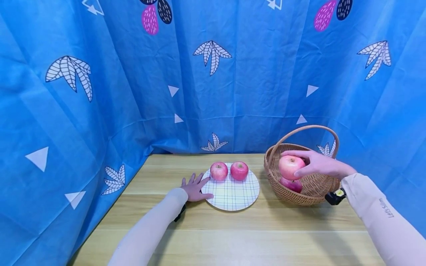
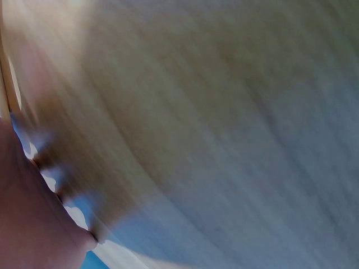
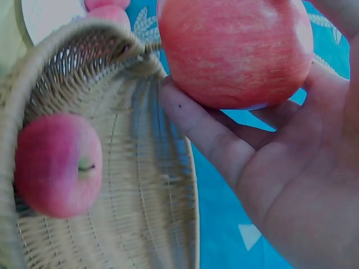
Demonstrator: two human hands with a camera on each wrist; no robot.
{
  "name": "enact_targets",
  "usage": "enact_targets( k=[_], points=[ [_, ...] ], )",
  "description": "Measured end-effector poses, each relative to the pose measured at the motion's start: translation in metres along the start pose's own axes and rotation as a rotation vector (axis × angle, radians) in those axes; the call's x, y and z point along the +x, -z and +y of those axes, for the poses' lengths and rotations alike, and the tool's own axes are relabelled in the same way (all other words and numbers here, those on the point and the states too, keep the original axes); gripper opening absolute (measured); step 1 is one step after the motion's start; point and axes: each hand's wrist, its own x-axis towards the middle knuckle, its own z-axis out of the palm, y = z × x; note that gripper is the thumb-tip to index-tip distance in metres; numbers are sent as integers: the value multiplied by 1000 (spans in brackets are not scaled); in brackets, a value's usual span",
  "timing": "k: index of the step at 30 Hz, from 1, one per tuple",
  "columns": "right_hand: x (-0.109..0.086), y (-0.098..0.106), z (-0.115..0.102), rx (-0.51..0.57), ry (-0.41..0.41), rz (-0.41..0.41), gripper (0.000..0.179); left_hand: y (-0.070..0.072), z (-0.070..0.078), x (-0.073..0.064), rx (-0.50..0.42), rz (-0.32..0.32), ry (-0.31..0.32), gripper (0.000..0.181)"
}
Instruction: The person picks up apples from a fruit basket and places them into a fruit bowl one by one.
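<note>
In the head view my right hand [image 1: 316,163] grips an apple [image 1: 290,167] over the wicker basket [image 1: 317,184], thumb on one side and fingers on the other. The right wrist view shows this red apple [image 3: 235,50] held above the basket's rim. A second apple [image 3: 59,165] lies inside the basket against its wall. My left hand [image 1: 195,188] rests with spread fingers at the left edge of a white checked plate [image 1: 233,197]. Two apples, a left one [image 1: 219,171] and a right one [image 1: 239,170], sit side by side on the plate's far part.
The basket's arched handle [image 1: 309,126] rises behind and above my right hand. Plate and basket stand on a light wooden table [image 1: 213,240]. A blue patterned curtain [image 1: 213,96] hangs along the back and both sides.
</note>
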Motion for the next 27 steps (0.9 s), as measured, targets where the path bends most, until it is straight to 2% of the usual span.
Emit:
enact_targets(
  k=[3,4,16,21,27],
  points=[
    [5,-6,-7,-14,14,-2,71,0,0,1,4,-2,7,102],
    [6,-8,-9,-17,11,0,70,-4,-4,7,8,4,11,104],
    [28,-37,-23,-48,19,-22,75,-7,-6,10,12,-9,-6,106],
    [39,-50,-31,-13,35,-40,76,-8,-9,14,17,-14,-9,109],
    [50,-67,-38,42,51,-61,78,-4,-5,10,11,-17,-7,107]
  ],
)
